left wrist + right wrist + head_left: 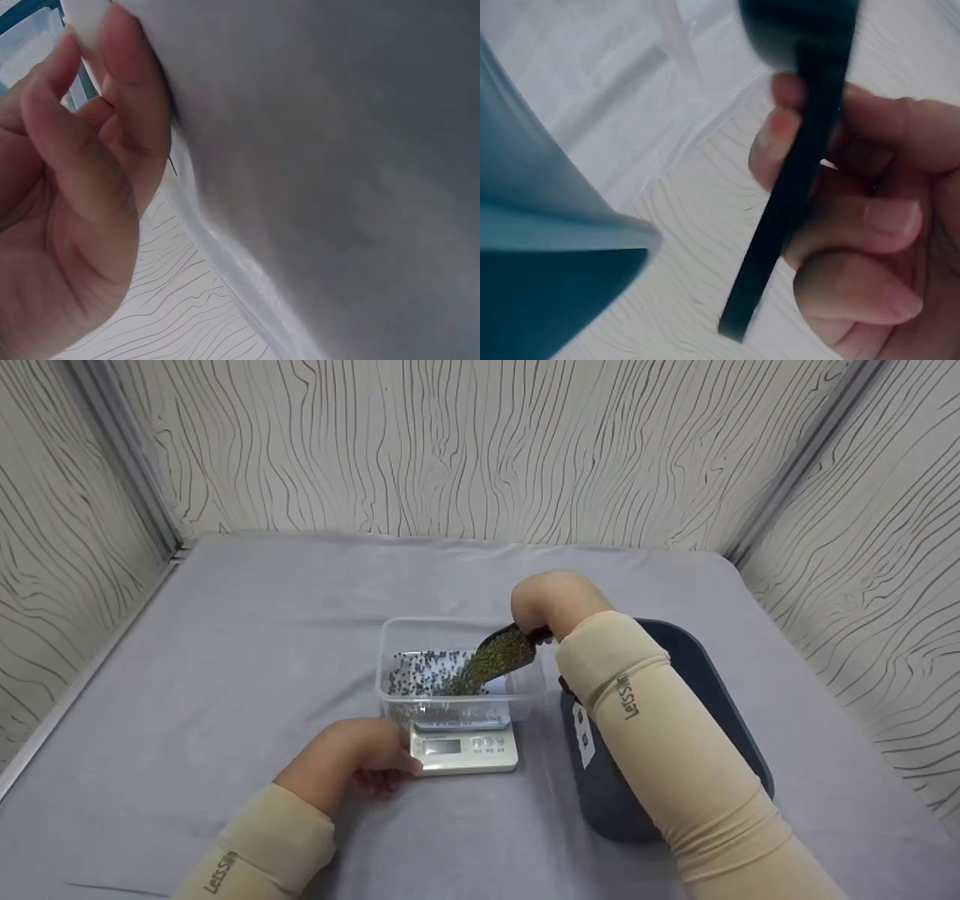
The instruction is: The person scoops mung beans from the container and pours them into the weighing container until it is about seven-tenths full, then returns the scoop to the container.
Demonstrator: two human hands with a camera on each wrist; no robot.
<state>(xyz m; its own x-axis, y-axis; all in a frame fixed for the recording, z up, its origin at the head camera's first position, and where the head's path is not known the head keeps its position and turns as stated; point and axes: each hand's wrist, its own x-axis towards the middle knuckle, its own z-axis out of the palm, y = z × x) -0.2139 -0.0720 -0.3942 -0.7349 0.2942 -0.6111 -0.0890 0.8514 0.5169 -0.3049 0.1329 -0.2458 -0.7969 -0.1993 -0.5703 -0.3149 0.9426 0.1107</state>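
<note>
Head view, scoop [532,655] held in right hand [551,600], tilted over clear container [450,700]

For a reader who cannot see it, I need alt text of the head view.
A person's right hand tips small green grains from a black scoop into a clear rectangular plastic box on a white digital scale. The left hand holds the scale's near left corner; a dark blue rectangular bin stands at right on grey cloth.
</note>
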